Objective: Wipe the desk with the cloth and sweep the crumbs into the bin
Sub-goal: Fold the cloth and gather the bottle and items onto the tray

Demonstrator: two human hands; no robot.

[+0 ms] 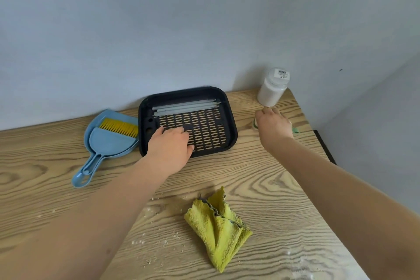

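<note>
A crumpled yellow-green cloth lies on the wooden desk, near the front and apart from both hands. Pale crumbs are scattered left of the cloth and below it. My left hand rests palm down on the front left part of a black slotted tray, its fingers lying over the grid. My right hand reaches to the back right and curls over a small green and white object, which it mostly hides.
A blue dustpan holding a brush with yellow bristles lies left of the tray. Pale sticks lie at the tray's back. A white jar stands in the back right corner by the wall. The desk's right edge runs close behind my right arm.
</note>
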